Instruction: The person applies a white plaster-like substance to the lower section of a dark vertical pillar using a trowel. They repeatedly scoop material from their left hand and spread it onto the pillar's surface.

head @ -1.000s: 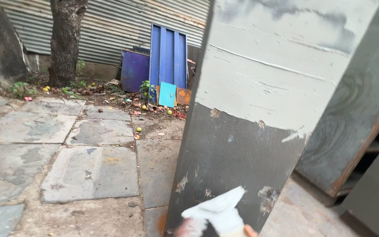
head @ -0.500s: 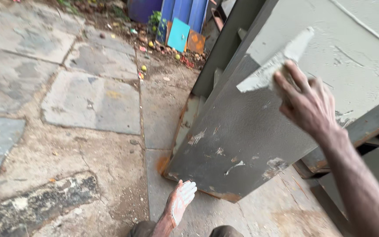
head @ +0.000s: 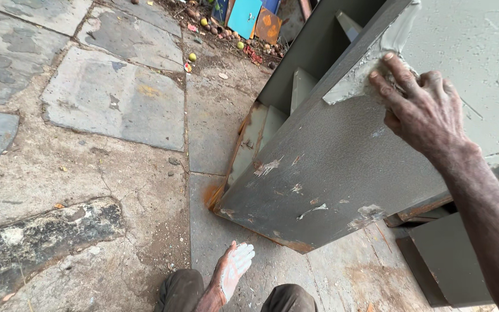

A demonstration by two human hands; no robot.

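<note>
1. The grey metal cabinet [head: 342, 167] is the landmark: it lies tipped on its side on the stone paving [head: 111, 98], so its broad panel faces up within reach of the person crouching at its near corner. Its open shelves face away, toward the far left.

2. The pale filler coat [head: 480, 63] covers the upper right part of the cabinet panel. The lower part is bare dark grey with small patched spots, so the coated edge runs across the panel just where the hand works.

3. The right hand [head: 420, 107] presses flat on the cabinet panel at that edge, fingers spread and bent over a lump of wet grey putty [head: 356, 86]. It grips nothing else that I can see. The palm bears down, apparently to smear the putty thin.

4. The left hand [head: 233, 268] hangs open and slack below the cabinet's near corner, between the person's knees. It holds nothing. Its palm is caked white with putty, so it is kept off the panel.

5. Small fallen fruits [head: 192, 56] and coloured boards [head: 245, 16] lie beyond the cabinet's far end.
</note>
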